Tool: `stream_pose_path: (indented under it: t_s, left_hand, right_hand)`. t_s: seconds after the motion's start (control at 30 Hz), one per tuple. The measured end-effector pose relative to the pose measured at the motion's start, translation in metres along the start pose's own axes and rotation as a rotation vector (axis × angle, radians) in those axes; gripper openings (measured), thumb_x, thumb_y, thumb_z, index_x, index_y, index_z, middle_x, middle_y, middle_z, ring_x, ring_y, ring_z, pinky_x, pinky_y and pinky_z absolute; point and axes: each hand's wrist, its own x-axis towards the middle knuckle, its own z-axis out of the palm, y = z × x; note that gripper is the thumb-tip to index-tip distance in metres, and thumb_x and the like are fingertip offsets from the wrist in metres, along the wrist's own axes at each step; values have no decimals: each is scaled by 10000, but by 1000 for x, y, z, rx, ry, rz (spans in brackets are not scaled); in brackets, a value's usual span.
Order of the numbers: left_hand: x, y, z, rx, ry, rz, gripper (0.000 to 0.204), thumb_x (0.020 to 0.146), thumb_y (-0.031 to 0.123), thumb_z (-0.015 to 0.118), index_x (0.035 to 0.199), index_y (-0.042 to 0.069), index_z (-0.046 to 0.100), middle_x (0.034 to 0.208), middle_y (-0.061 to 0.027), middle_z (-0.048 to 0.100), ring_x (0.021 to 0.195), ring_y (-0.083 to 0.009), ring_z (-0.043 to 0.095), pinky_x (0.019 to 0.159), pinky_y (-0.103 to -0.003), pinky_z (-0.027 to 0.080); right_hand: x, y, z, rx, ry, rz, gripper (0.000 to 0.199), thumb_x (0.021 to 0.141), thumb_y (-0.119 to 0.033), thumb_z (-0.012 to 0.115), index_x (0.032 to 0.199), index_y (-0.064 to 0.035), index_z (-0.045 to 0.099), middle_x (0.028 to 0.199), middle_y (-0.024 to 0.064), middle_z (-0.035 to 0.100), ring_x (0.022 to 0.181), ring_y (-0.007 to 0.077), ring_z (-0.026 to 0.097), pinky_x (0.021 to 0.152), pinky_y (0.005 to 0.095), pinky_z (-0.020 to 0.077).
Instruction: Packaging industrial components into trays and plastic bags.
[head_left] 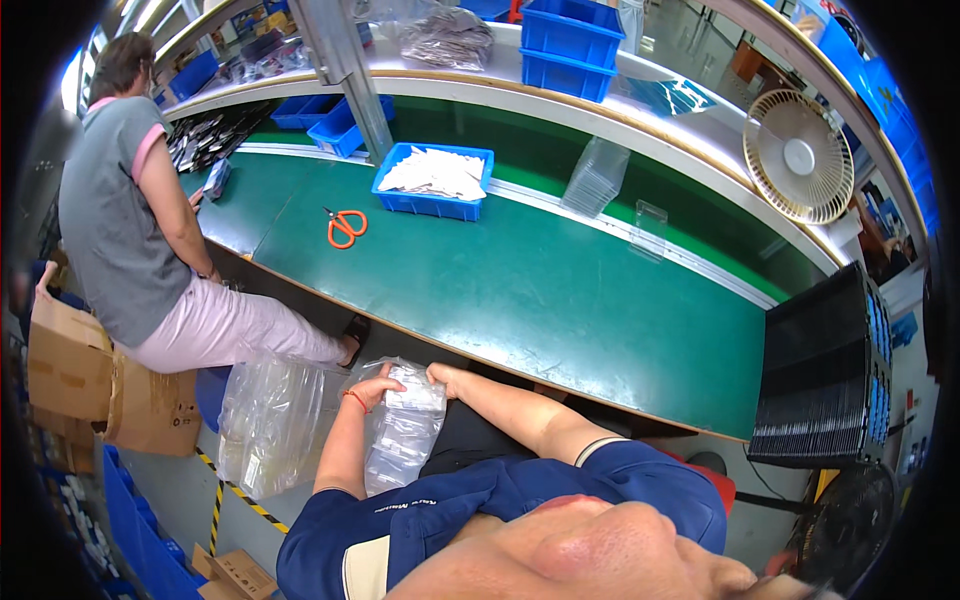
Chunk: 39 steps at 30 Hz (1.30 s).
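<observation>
A clear plastic bag (408, 430) filled with rows of small pale pieces hangs over my lap, below the table's front edge. My left hand (376, 387), with a red string at the wrist, is closed on the bag's upper left side. At its upper right corner my right hand (443, 377) grips the plastic, fingers partly hidden behind it. The pieces inside are too blurred by the plastic to name. Left of my left forearm is a larger clear plastic bag (268, 425), touched by neither hand.
On the green table (520, 290) are orange-handled scissors (346, 229), a blue bin (430, 206) of white pieces and clear plastic trays (597, 178). A black rack (815, 370) stands right. A co-worker (130, 220) sits left near cardboard boxes (150, 405). A fan (798, 156) is at far right.
</observation>
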Motion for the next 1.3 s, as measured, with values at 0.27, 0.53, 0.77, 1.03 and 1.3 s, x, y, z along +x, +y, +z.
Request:
stream_pose_path:
  t_s: [0.27,0.53,0.77,1.03,1.3]
  left_hand:
    - [4,-4,10,-118,22,-51,624,655,112,703,1206,93,410,1040,-90,554,1007,-213,537,807,-368,455]
    - [-30,14,-3,235,116,199,522,579,69,717,1045,112,484,944,-52,507,902,-170,502,746,-276,411]
    - [-144,67,17,255,93,345,544,589,39,664,1092,111,468,925,-26,496,911,-145,477,782,-268,393]
    - [-205,151,112,331,-207,492,557,620,7,637,1130,49,418,1050,-60,482,987,-137,465,820,-257,402]
    - [-138,234,165,337,-415,418,713,658,119,650,1302,103,344,1079,-100,501,997,-189,518,868,-301,418]
  right_hand:
    - [-18,-4,3,-54,-93,-13,254,498,-93,445,722,-9,533,698,134,569,639,302,567,667,411,501]
    - [-51,-6,20,-22,-74,-208,450,735,-347,579,1031,-10,556,1015,144,589,932,253,554,847,366,437]
    - [-130,-3,44,-1014,168,-689,973,763,-578,584,1419,-21,130,1452,263,105,1364,344,98,1094,398,151]
    - [-245,-24,88,-1037,-346,-998,1216,636,-568,722,1406,24,-10,1413,304,150,1344,375,152,1092,406,153]
    - [-341,-60,65,-552,-61,-794,1132,614,-141,710,1431,-78,-70,1267,254,396,1140,309,462,953,349,366]
